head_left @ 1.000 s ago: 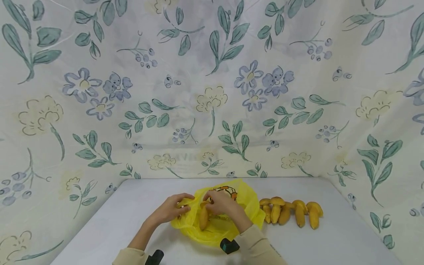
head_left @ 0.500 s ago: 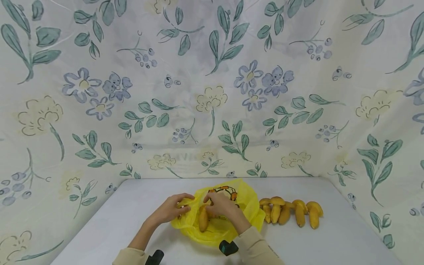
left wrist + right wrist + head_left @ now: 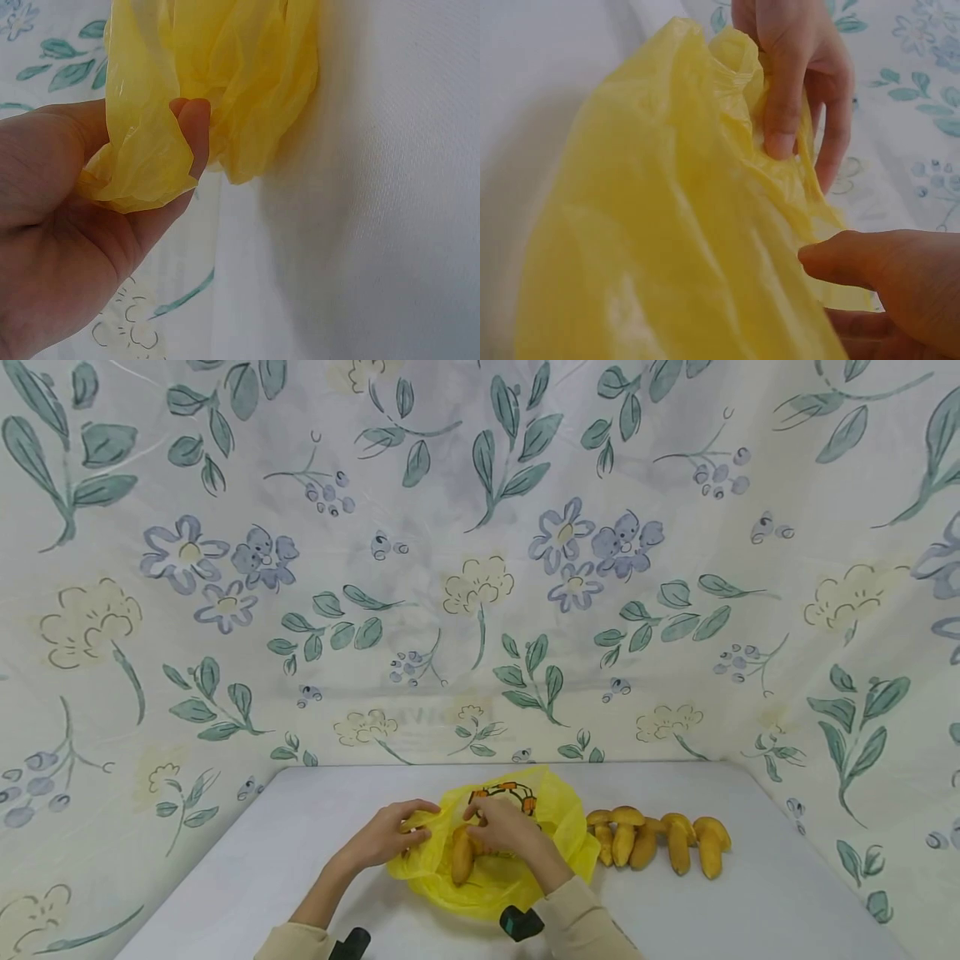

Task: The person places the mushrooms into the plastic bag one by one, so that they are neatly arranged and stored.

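Note:
A yellow plastic bag (image 3: pixel 487 897) with a printed black-and-orange design lies on the table, its mouth held apart. At its left rim my left hand (image 3: pixel 390 833) grips the thin film between thumb and fingers; the left wrist view shows the crumpled edge (image 3: pixel 146 161) in that hand. My right hand (image 3: pixel 506 827) reaches into the mouth, thumb and index finger parted. Just left of its fingertips, a yellow-brown mushroom (image 3: pixel 462 857) rests in the bag, stem toward me, cap partly hidden by the hand. In the right wrist view, the bag covers some fingers of my right hand (image 3: pixel 907 281).
To the right of the bag, several similar mushrooms (image 3: pixel 678 843) lie in a row on the white table (image 3: pixel 780 893), the nearest ones close against the bag. Behind the table hangs a floral cloth (image 3: pixel 480 610).
The mushroom has come down slightly inside the bag, and the right hand's fingertips have parted from its top. My left hand keeps its grip on the rim.

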Motion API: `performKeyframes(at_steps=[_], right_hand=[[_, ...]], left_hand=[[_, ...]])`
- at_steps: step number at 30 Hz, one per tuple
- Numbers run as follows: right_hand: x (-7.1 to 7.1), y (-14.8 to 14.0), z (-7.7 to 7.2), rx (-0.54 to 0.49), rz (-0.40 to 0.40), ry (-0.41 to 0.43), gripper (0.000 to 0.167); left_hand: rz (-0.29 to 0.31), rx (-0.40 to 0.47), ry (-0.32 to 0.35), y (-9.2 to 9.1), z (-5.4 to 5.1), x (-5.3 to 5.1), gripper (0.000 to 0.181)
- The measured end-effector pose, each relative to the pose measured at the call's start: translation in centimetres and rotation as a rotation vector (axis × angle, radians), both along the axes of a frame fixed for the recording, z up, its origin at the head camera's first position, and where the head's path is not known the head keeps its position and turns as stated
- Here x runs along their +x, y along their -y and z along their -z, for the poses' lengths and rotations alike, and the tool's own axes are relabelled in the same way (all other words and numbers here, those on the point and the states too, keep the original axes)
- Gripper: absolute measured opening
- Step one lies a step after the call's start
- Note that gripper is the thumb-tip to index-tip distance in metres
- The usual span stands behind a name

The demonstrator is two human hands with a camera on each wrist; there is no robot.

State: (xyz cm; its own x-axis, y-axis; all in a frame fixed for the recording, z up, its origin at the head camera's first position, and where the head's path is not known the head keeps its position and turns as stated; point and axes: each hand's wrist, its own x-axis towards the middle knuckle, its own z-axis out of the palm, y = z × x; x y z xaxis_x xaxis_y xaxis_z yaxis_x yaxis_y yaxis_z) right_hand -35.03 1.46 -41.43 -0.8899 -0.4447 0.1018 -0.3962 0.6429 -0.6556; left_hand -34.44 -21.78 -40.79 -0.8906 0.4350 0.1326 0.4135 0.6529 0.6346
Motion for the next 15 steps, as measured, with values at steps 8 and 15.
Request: performKeyframes(at_steps=[8,15], right_hand=[[0.3,-1.3,-0.6,0.017,-0.003,-0.068,0.023],[0.5,-2.7,-1.3,0.048,-0.012,-0.093,0.022]], left_hand=[[-0.005,-0.002,-0.003,-0.1,0.0,0.2,0.032],[0.004,-0.013,-0.024,-0.2,-0.2,0.4,0.032]])
